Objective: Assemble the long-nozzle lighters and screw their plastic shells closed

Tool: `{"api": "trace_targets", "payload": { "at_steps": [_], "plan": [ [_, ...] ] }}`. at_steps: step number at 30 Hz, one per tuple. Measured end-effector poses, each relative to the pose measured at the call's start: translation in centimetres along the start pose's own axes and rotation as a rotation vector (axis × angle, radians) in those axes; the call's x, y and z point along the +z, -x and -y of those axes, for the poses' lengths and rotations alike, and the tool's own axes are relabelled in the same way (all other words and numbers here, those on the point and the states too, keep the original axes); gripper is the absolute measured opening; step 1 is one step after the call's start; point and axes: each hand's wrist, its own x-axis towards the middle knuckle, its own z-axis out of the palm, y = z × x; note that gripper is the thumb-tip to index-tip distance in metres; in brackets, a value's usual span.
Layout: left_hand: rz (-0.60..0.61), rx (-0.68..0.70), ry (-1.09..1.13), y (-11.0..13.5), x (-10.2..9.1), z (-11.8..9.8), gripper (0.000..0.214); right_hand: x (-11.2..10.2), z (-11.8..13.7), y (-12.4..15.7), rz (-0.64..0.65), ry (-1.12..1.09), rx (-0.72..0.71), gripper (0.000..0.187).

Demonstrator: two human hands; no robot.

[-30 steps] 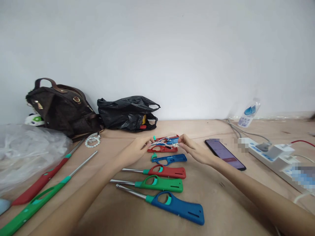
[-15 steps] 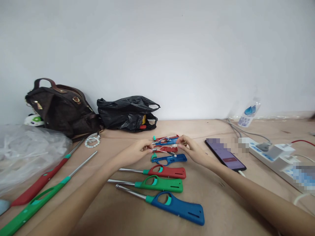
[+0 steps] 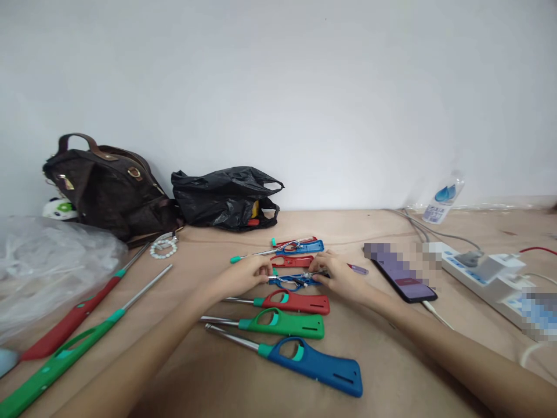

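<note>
My left hand (image 3: 252, 274) pinches the left end of a lighter's inner assembly (image 3: 303, 276), a slim part with thin pale wires. The right end of it is between the closed fingers of my right hand (image 3: 334, 274). Beneath the assembly lies an open blue lighter shell half (image 3: 284, 285), partly covered by the parts and my fingers; whether they touch is unclear. Just beyond is a red shell half (image 3: 292, 262). Farther back, a blue shell half (image 3: 307, 247) has wires and a metal rod on it. Nearer me lie whole lighters: red (image 3: 300, 302), green (image 3: 289, 325) and blue (image 3: 324, 367).
A purple-handled tool (image 3: 359, 269) and a phone (image 3: 400, 276) lie right of my right hand, by a power strip (image 3: 474, 276). To the left are long red (image 3: 72, 320) and green (image 3: 65, 367) lighters, a bracelet (image 3: 163, 247) and a clear plastic bag (image 3: 61, 273). A black bag (image 3: 221, 197) stands behind.
Both hands have come down and nearer with the inner assembly, from above the red shell half to the blue one. The far rod with its teal tip and the purple-handled tool have come into sight.
</note>
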Motion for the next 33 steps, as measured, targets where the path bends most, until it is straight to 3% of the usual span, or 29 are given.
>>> {"api": "trace_targets", "payload": {
  "at_steps": [16, 22, 29, 33],
  "plan": [
    [-0.069, 0.055, -0.162, -0.4, 0.8, 0.8, 0.014, -0.1, 1.6, 0.5, 0.061, 0.533, -0.174, 0.016],
    [-0.093, 0.079, -0.162, -0.4, 0.8, 0.2, 0.015, 0.0, 1.6, 0.5, 0.074, 0.583, -0.179, 0.011],
    [-0.076, 0.027, 0.037, -0.1, 0.4, -0.6, 0.016, -0.1, 2.1, 0.4, 0.071, 0.578, -0.17, 0.014],
    [-0.124, 0.028, -0.004, -0.2, 0.3, -0.5, 0.016, -0.2, 2.4, 0.4, 0.065, 0.576, -0.166, 0.016]
  ]
}}
